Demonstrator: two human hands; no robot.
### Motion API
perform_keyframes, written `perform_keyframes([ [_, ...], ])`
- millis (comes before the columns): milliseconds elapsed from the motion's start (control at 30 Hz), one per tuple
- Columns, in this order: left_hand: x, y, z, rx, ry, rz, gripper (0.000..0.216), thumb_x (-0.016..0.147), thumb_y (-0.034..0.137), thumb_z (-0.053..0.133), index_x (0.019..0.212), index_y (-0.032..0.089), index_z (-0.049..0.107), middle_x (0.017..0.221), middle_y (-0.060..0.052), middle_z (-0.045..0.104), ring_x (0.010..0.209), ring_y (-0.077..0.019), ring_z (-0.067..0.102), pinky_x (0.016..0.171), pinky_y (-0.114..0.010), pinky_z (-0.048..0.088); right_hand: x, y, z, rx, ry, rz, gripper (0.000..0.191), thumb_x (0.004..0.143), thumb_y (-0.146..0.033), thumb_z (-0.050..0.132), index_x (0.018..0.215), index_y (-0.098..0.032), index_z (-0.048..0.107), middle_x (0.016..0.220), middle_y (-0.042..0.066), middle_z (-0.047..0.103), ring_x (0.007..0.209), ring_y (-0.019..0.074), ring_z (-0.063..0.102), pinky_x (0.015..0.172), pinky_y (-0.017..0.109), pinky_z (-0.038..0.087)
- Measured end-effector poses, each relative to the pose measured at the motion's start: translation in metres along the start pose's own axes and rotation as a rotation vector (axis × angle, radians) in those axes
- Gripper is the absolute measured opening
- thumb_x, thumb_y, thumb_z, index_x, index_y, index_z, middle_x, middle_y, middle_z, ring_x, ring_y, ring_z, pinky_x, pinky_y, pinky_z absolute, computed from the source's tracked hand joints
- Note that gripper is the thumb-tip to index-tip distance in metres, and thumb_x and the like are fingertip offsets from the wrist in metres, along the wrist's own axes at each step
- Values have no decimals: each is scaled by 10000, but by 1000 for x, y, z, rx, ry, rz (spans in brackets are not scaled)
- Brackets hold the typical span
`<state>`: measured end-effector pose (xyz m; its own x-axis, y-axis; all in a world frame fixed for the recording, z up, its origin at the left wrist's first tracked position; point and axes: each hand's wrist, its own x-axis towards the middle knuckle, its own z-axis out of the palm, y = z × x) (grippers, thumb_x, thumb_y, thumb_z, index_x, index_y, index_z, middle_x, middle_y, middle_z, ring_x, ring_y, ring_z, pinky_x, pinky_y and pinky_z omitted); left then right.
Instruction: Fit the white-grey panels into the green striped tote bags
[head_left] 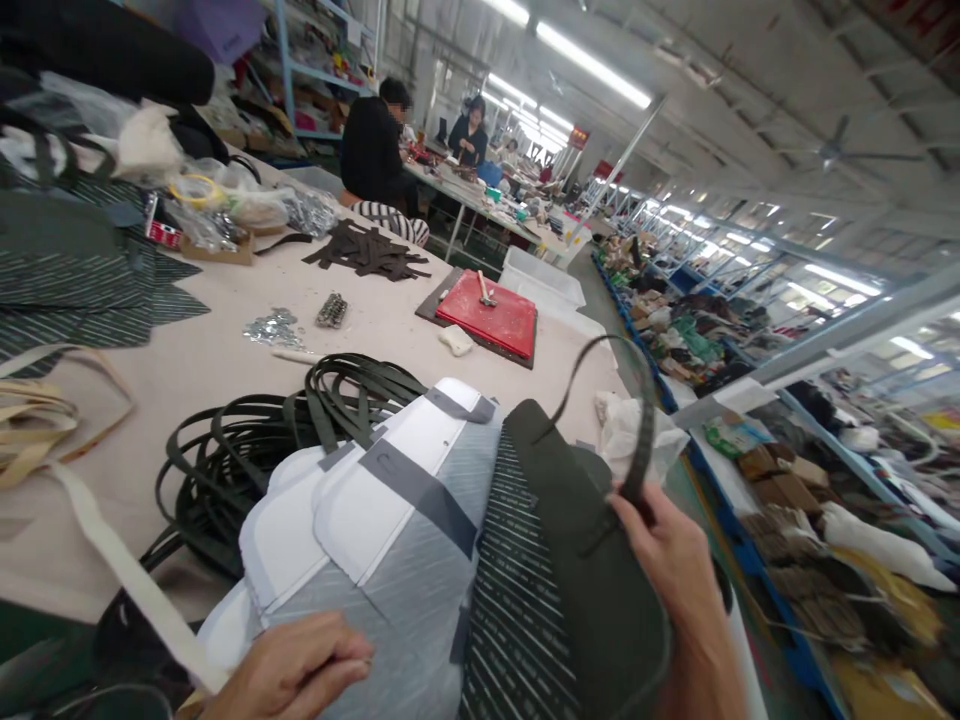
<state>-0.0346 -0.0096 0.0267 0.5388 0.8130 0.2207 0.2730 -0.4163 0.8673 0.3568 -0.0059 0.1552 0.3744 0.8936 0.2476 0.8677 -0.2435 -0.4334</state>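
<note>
My right hand is closed around the dark strap handle of a dark green bag panel, with thumb and fingers pinching the strap's lower end. The handle arches above the panel. A dark piece printed with white stripes runs along the panel's left side. My left hand is curled closed at the bottom, over grey-and-white panels; anything inside its fingers is hidden. A cream strap runs down to the left hand's wrist. Dark strap loops lie behind the stacked panels.
A red board with a small hammer lies farther back on the table. Metal discs and dark strips lie left of it. Loaded shelving stands right; people sit at a table behind.
</note>
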Motion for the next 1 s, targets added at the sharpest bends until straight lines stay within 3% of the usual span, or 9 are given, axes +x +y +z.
perform_keyframes([
  [67,4,7,2,7,8,-17,276,945,388,563,729,245,657,633,70,673,575,-76,655,556,-99,477,-22,68,-26,-109,13,174,442,747,-590,556,944,-233,726,814,72,760,672,261,689,628,337,511],
  [133,6,11,3,27,37,-18,320,955,410,550,704,231,631,616,75,663,554,-69,642,536,-103,464,-45,124,-41,-266,-36,325,363,618,-582,608,740,-262,731,686,70,742,652,313,695,574,370,504],
  [233,9,16,6,93,67,31,377,975,438,518,681,215,595,581,74,632,510,-60,602,499,-125,426,-79,150,-39,-376,-68,448,331,593,-572,632,721,-290,749,644,67,732,642,336,701,542,384,491],
  [300,13,20,7,151,67,102,389,986,442,501,686,206,578,582,67,619,512,-62,581,511,-146,411,-98,120,-20,-260,-31,419,408,682,-600,612,900,-292,766,770,65,762,691,307,712,564,362,509],
  [367,17,21,8,217,66,188,386,988,440,496,693,197,554,589,54,599,531,-76,559,535,-176,398,-111,64,9,14,-35,284,410,777,-561,601,1015,-257,740,884,66,765,771,261,718,643,323,541],
  [467,21,21,9,312,55,295,395,983,450,484,685,190,498,603,33,552,556,-102,509,551,-220,372,-121,-28,58,432,-256,-63,235,899,-358,585,1056,-228,702,934,50,738,812,185,687,725,266,535],
  [567,21,20,9,371,31,345,393,979,458,465,691,191,466,623,21,514,578,-121,473,556,-245,354,-128,-87,94,589,-405,-350,206,912,-186,573,1097,-212,660,919,37,706,806,161,642,742,263,504],
  [733,18,16,3,423,34,371,390,982,459,450,695,195,443,632,21,493,591,-131,463,552,-260,342,-134,-111,125,575,-436,-591,152,924,-113,540,975,-197,656,847,29,692,781,159,624,721,270,463],
  [1000,14,-1,-12,397,58,230,447,964,562,411,723,193,484,600,44,511,519,-104,497,503,-235,366,-125,-119,146,643,-330,-489,106,854,-101,592,854,-184,657,694,-11,654,615,107,602,619,212,447],
])
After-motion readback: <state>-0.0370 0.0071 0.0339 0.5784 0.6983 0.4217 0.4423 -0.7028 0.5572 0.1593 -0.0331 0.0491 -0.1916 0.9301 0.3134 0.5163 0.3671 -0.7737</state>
